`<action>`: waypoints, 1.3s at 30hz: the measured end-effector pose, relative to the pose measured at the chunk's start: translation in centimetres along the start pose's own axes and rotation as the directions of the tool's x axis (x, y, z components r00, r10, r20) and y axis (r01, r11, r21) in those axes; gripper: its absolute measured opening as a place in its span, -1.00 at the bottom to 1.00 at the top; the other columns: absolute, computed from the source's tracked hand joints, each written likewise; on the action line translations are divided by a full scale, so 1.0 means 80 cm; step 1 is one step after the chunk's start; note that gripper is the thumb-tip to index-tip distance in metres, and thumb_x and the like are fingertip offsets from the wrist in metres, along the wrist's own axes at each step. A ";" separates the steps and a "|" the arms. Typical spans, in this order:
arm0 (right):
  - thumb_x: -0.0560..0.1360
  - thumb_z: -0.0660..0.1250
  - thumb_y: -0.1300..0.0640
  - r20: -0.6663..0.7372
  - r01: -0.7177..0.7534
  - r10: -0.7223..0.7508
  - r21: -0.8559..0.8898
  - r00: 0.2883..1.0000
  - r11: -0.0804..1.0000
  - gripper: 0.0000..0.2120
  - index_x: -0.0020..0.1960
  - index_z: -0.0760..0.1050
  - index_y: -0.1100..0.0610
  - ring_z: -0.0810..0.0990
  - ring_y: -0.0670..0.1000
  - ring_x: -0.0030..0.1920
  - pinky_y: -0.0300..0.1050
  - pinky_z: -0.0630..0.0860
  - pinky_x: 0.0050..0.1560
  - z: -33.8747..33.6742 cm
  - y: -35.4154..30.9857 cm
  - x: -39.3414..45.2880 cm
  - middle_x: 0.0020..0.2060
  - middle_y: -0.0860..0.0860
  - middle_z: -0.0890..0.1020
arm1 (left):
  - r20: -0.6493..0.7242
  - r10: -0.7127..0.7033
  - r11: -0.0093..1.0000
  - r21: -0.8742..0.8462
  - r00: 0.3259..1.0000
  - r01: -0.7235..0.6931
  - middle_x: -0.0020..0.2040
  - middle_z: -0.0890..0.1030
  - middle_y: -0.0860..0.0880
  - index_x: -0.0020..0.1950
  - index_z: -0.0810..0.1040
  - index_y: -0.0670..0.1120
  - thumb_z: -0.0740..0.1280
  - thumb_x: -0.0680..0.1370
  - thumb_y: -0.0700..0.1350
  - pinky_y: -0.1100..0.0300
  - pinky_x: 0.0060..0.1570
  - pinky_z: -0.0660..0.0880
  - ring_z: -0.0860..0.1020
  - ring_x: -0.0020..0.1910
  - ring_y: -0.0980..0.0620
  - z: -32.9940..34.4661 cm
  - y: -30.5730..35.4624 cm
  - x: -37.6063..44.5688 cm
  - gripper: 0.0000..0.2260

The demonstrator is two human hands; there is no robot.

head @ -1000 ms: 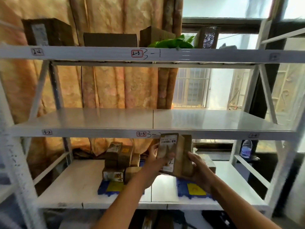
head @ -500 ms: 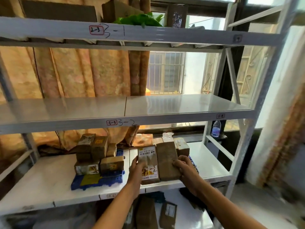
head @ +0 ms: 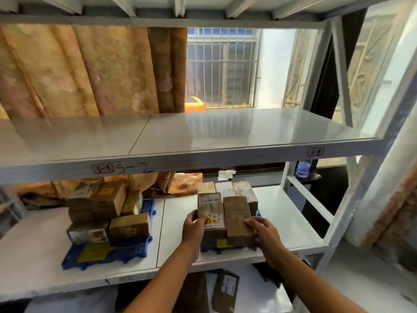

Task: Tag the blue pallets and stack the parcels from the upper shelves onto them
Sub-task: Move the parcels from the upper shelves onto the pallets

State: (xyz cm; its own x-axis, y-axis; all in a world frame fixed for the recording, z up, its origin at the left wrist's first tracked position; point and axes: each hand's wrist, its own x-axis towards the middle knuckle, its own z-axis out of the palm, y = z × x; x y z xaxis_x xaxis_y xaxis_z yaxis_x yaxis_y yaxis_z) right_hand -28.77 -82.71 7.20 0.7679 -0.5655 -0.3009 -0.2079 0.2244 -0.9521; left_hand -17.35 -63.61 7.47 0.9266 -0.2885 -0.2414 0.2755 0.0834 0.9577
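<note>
While the grey metal shelving rack (head: pixel 237 154) fills the view, its middle shelf (head: pixel 203 134) lies bare and glossy, with a handwritten "3-2" on its front edge. Below it, the lower shelf (head: pixel 284 213) carries two blue pallets. On the left blue pallet (head: pixel 106 256), which bears a yellow tag on its near side, brown cardboard parcels (head: pixel 99 206) are stacked in layers, some with white labels and one with a yellow sticker. Further right, the right blue pallet (head: pixel 216 249) is mostly hidden; only its blue near edge and a yellow tag show beneath parcels. Two long brown parcels lie side by side on top. One, the labelled parcel (head: pixel 211 213), has a white barcode label, clear tape and a yellow-red sticker; the left hand (head: pixel 194 224) is closed around its near left edge. Just beside it, the plain parcel (head: pixel 238 220) is dull brown, and the right hand (head: pixel 265 231) grips its near right corner.
</note>
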 end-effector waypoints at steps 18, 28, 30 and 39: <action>0.51 0.41 -0.10 -0.007 0.127 -0.164 -0.605 0.986 0.786 -0.75 -0.14 0.64 0.09 0.65 0.07 -0.14 0.01 0.59 -0.03 0.020 -0.086 0.259 -0.18 0.02 0.69 | -0.164 0.098 0.867 0.498 0.982 -0.004 0.40 0.42 -0.10 0.48 0.33 -0.12 0.20 0.67 0.01 0.25 0.05 0.42 0.51 0.27 -0.04 0.089 0.033 0.198 -0.59; 0.62 0.13 -0.28 -0.151 0.107 -0.201 -0.476 0.968 0.873 -0.46 0.26 0.53 0.15 0.58 0.17 0.09 0.15 0.52 0.20 -0.012 -0.077 0.281 0.10 0.10 0.63 | -0.172 0.047 0.938 0.347 0.984 0.016 0.25 0.62 -0.10 0.34 0.51 -0.05 0.07 0.65 0.23 0.18 -0.02 0.60 0.66 0.05 0.05 0.061 0.029 0.213 -0.53; 0.68 0.07 -0.21 -0.129 0.001 -0.050 -0.351 0.990 0.936 -0.48 0.45 0.37 0.14 0.52 0.17 0.21 0.15 0.44 0.32 -0.020 -0.061 0.290 0.26 0.13 0.54 | -0.165 -0.056 0.969 0.231 0.985 0.094 0.41 0.53 -0.04 0.46 0.41 0.00 -0.01 0.67 0.25 0.29 0.11 0.51 0.61 0.16 0.16 0.049 0.024 0.215 -0.49; 0.70 -0.10 -0.28 0.066 -0.202 0.208 -0.076 0.976 0.976 -0.41 0.16 0.62 0.01 0.63 0.00 0.14 -0.03 0.49 0.30 -0.020 0.012 0.293 0.16 0.07 0.70 | -0.049 -0.286 0.957 0.034 0.957 0.288 0.07 0.65 0.15 0.04 0.65 0.19 -0.19 0.66 0.28 0.14 0.01 0.43 0.50 0.12 0.18 0.033 -0.051 0.228 -0.41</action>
State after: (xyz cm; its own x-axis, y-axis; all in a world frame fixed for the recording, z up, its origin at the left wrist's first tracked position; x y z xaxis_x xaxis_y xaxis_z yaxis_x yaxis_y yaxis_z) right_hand -11.96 -96.98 -0.86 0.7462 -0.4532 -0.4877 -0.4045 0.2733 -0.8728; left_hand -2.28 -71.72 -0.45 0.8204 -0.2536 -0.5125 0.5215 -0.0359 0.8525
